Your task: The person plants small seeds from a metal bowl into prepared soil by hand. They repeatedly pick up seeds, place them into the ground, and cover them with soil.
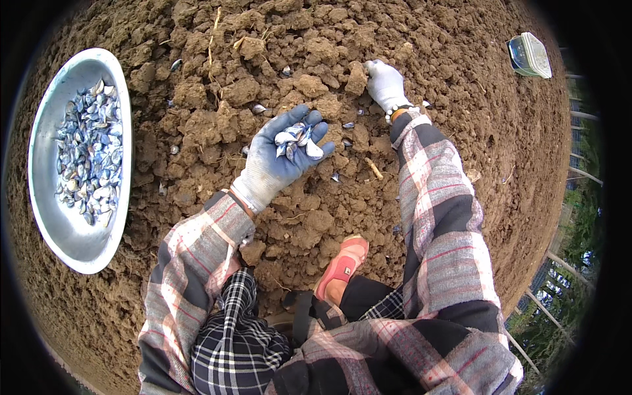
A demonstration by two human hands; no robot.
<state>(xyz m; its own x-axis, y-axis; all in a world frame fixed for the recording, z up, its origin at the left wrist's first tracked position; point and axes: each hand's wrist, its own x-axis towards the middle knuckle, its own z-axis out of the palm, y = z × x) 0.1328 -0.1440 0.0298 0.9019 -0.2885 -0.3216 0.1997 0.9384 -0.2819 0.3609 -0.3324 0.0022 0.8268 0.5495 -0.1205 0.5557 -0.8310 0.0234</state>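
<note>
My left hand (268,164), in a white glove with blue-stained palm and fingers, is turned palm up and cupped. It holds a small heap of bluish-white garlic cloves (289,139). Farther forward and to the right, my right hand (386,85) is gloved too and reaches down to the soil beside a large clod (356,78). Its fingers are curled closed, and whatever they may grip is hidden. Single cloves lie scattered on the ground around both hands, one clove (259,108) just beyond my left fingers and another clove (348,125) between the hands.
An oval metal basin (85,253) with many blue-tinted cloves stands on the left. A clear plastic tub (530,56) with a pale lid sits at the far right. Rough, cloddy soil (184,141) surrounds me. My foot in a red shoe (342,266) is planted below the hands.
</note>
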